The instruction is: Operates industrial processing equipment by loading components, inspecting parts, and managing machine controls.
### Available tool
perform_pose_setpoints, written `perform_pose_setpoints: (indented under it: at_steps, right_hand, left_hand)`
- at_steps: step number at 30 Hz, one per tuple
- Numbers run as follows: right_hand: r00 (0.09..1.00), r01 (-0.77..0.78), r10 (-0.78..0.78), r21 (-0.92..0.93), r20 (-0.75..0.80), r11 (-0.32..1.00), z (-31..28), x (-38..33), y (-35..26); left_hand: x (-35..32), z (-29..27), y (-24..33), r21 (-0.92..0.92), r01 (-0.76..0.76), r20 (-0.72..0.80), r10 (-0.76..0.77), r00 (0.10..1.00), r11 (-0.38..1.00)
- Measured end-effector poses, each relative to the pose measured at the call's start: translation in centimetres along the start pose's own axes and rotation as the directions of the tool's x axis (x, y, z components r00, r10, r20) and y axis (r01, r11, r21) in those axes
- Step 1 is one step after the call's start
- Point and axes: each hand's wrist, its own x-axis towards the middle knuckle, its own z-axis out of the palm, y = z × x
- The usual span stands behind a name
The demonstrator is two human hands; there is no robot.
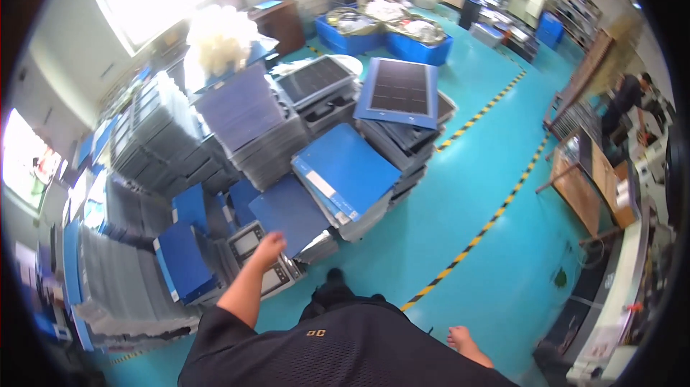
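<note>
The left grip (271, 247) is hovering or resting just left of the lower middle of the frame, over a grey unit (246, 241) with pale panels. Its fingers are bending inward and blurring; I cannot tell how far they are opening, whether they are touching the unit, or whether they are holding anything. The unit is lying directly beneath this grip in the view, its panels showing to the upper left and lower right of the grip. A blue sheet (291, 211) is lying just beyond the grip, toward the upper right, topping a low stack.

The right grip (458, 337) is hanging at the lower right of centre, over the turquoise floor (424, 261), well apart from the unit. Its fingers are curling; nothing is showing in them, though I cannot tell how tightly they are closing.

In the middle of the frame, a brighter blue panel (352, 164) is covering another stack, right of the blue sheet. Above it, a blue-framed dark panel (399, 92) is sitting on a pile. More grey stacks (122, 272) are filling the left side. Blue bins (417, 49) are standing at the upper middle, holding bagged material. A striped line (478, 236) is running along the floor, and a person (625, 103) in dark clothing is leaning at the upper right.
</note>
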Motion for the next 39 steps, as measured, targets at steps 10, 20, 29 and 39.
perform_pose_setpoints:
  at_steps: [10, 20, 29, 39]
  right_hand:
    - [0.927, 0.36, -0.355, -0.021, 0.122, 0.933, 4.8, -0.4, -18.2]
    - [0.999, 0.051, -0.054, 0.183, 0.01, 0.982, 1.5, 1.7, -14.5]
    - [0.961, 0.192, -0.192, 0.018, 0.199, 0.981, -3.8, 8.3, -17.6]
    - [0.991, 0.137, -0.136, 0.197, -0.02, 0.971, -22.9, 16.1, -22.8]
  left_hand:
    - [12.7, -29.9, 36.4, 0.714, -0.387, -0.654, 0.754, -0.068, 0.584]
    - [20.3, -31.8, 40.9, 0.142, -0.395, -0.716, 0.37, 0.592, 0.908]
    - [20.9, -31.4, 40.5, 0.357, -0.228, -0.808, 0.422, 0.412, 0.906]
    - [16.4, 1.8, 40.3, 0.702, -0.285, -0.439, 0.711, 0.549, 0.653]
